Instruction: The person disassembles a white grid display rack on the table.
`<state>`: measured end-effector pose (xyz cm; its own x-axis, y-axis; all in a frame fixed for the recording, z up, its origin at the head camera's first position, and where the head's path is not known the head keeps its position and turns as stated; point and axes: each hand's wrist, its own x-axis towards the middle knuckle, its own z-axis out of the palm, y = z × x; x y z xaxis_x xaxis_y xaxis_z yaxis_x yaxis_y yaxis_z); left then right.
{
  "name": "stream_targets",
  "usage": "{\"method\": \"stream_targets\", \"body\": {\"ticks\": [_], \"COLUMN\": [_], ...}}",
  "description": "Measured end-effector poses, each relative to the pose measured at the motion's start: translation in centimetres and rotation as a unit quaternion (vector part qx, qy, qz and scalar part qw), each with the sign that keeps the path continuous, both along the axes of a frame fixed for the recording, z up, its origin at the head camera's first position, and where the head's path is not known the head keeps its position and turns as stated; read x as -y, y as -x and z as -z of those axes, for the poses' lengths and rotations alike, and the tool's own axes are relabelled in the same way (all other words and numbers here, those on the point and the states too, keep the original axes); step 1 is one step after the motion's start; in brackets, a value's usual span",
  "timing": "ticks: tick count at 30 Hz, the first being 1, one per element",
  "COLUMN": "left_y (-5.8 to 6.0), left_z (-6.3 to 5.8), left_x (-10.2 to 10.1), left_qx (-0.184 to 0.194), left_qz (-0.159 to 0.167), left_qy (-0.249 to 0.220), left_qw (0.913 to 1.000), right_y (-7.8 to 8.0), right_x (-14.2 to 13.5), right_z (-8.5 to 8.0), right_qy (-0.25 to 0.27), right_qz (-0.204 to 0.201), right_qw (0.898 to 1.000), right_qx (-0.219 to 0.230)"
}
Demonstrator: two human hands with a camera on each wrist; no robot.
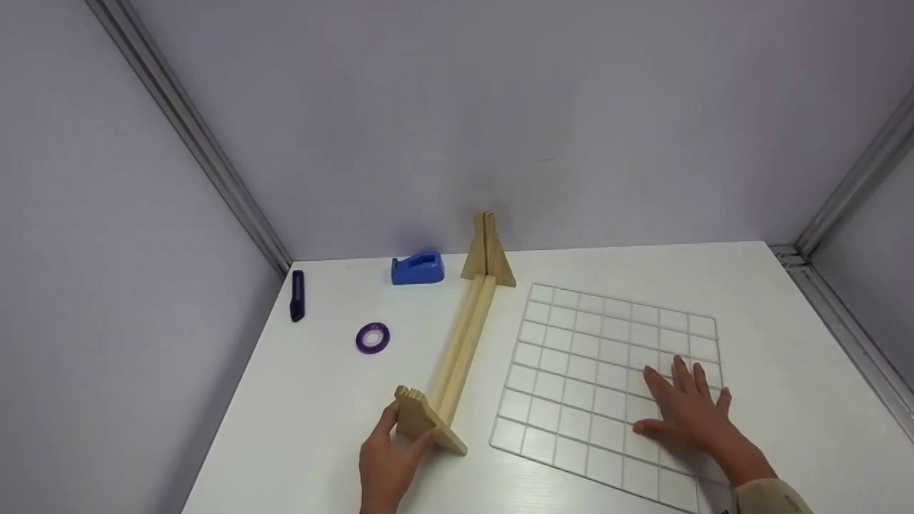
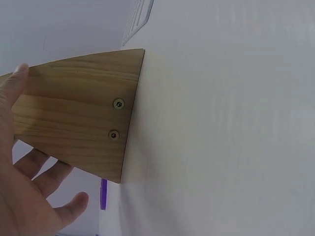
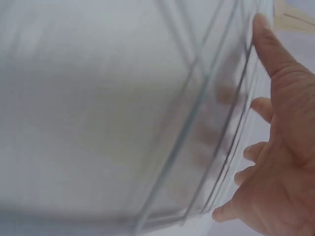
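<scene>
A wooden stand [image 1: 468,335] with two parallel bars and an upright end piece at each end stands on the white table. My left hand [image 1: 389,457] grips its near end piece [image 2: 78,108], thumb on one edge and fingers on the other; two screw heads show in that wood. Right of the stand, a white wire grid panel [image 1: 571,389] lies flat. Over its right part my right hand [image 1: 689,410] is spread, fingers extended. In the right wrist view the fingertips [image 3: 261,22] come up to the wires, and nothing is gripped.
A blue tape dispenser [image 1: 418,268] stands at the back, left of the stand's far end. A purple tape roll [image 1: 373,338] lies left of the bars. Near the left table edge is a dark blue box cutter [image 1: 298,295]. Walls with metal profiles enclose the table.
</scene>
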<state>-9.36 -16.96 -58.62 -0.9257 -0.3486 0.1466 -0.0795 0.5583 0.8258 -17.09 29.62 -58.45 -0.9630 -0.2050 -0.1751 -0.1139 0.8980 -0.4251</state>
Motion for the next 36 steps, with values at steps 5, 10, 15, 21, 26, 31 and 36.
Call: {"method": "stream_targets", "body": {"ticks": [5,10,15,21,26,31,36], "left_y": [0.2,0.3,0.4,1.0,1.2,1.3,1.2], "left_z": [-0.2,-0.6,-0.9,-0.6,-0.2,-0.2,-0.4], "left_x": [1.0,1.2,0.5,0.5,0.7,0.7,0.7], "left_qx": [-0.028,-0.052,-0.036,-0.036,-0.023,-0.026,-0.021], "left_qz": [0.045,0.051,0.069,0.113,0.114,0.118,0.121], "left_qy": [0.009,0.018,-0.014,-0.051,-0.066,-0.071,-0.069], "left_qw": [0.9986,0.9972,0.9969,0.9916,0.9910,0.9902,0.9901], "right_y": [-1.6,-2.6,-3.3,-3.7,-3.7,-3.5,-3.3], "right_x": [2.3,5.1,6.7,7.5,7.4,7.0,6.6], "right_z": [-0.8,-0.9,0.0,1.2,1.6,1.7,1.5], "right_qy": [0.004,0.021,0.012,-0.013,-0.034,-0.034,-0.031], "right_qz": [0.069,0.145,0.172,0.167,0.142,0.124,0.108], "right_qw": [0.998,0.988,0.983,0.985,0.989,0.991,0.993], "right_qx": [0.010,0.048,0.054,0.039,0.022,0.025,0.037]}}
